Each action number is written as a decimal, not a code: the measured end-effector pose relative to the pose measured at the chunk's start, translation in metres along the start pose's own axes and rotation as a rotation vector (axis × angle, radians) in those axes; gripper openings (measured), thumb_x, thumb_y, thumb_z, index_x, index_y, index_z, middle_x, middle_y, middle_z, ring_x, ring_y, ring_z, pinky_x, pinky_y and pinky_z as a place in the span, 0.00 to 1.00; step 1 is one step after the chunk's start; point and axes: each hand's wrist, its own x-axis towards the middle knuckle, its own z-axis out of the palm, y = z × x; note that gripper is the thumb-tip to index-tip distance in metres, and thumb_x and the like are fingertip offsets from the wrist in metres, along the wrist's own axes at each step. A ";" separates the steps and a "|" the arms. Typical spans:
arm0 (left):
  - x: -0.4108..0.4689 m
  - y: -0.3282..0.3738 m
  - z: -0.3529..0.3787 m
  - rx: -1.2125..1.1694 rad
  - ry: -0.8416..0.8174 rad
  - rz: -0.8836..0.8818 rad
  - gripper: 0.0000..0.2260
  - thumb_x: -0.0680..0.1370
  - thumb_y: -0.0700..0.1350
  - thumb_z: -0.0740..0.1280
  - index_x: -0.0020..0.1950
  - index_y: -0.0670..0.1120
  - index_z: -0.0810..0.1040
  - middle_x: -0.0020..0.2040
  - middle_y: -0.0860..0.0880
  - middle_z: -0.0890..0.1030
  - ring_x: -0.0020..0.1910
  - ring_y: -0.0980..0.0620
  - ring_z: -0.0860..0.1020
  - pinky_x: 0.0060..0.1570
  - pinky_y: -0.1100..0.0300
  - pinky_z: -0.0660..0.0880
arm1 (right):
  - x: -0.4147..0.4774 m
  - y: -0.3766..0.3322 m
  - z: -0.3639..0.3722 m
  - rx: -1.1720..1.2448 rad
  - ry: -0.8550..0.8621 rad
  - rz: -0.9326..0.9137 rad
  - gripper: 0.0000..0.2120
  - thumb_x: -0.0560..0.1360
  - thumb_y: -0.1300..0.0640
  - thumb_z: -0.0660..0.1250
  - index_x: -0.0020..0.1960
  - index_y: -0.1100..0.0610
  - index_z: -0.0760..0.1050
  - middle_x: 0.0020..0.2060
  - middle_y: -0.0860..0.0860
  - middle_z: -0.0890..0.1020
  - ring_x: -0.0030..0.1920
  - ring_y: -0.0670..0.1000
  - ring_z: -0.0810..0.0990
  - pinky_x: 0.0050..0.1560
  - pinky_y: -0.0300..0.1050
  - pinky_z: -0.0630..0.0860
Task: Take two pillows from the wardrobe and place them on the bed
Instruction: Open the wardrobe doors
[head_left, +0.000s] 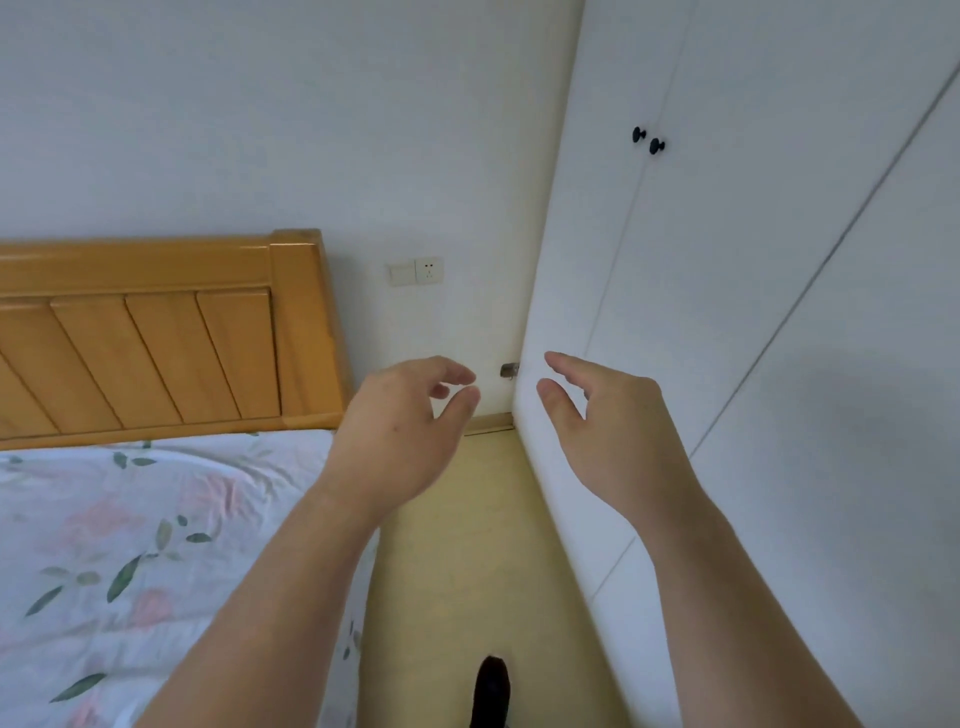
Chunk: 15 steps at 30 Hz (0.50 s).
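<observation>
floor (467, 519) beneath loosely open hands (395, 431) (608, 431)

Wardrobe (753, 312): doors closed, inside hidden; its top and right side run off the frame. Bed (130, 545), left of the wardrobe: cut by the left and bottom edges, and the side facing the wardrobe is partly covered by the left hand (400, 436) and forearm. Headboard (156, 332), left of the wardrobe: cut at the left edge. Small metal fitting (509, 370), low against the wardrobe's left edge: too small to tell what it is. Dark shape (491, 691) on the floor beside the wardrobe: blurred, cut by the bottom edge, shoe or sock unclear
</observation>
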 end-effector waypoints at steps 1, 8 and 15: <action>0.018 -0.008 0.005 -0.005 -0.002 -0.006 0.11 0.80 0.56 0.65 0.59 0.57 0.81 0.52 0.60 0.83 0.46 0.64 0.80 0.51 0.54 0.80 | 0.019 0.005 0.010 0.011 0.007 0.007 0.19 0.82 0.47 0.62 0.72 0.47 0.74 0.53 0.50 0.85 0.59 0.46 0.81 0.61 0.39 0.74; 0.165 -0.050 0.022 0.050 -0.013 0.006 0.11 0.80 0.56 0.64 0.60 0.58 0.81 0.51 0.62 0.82 0.46 0.65 0.80 0.50 0.60 0.80 | 0.165 0.031 0.062 0.058 0.009 0.024 0.20 0.82 0.47 0.61 0.73 0.47 0.73 0.51 0.48 0.85 0.46 0.49 0.81 0.58 0.47 0.78; 0.334 -0.059 0.031 -0.030 0.050 0.012 0.07 0.80 0.54 0.66 0.55 0.58 0.82 0.47 0.66 0.81 0.43 0.69 0.79 0.37 0.75 0.69 | 0.328 0.035 0.069 0.045 0.027 0.033 0.21 0.82 0.45 0.60 0.75 0.45 0.69 0.46 0.45 0.82 0.51 0.53 0.81 0.60 0.49 0.78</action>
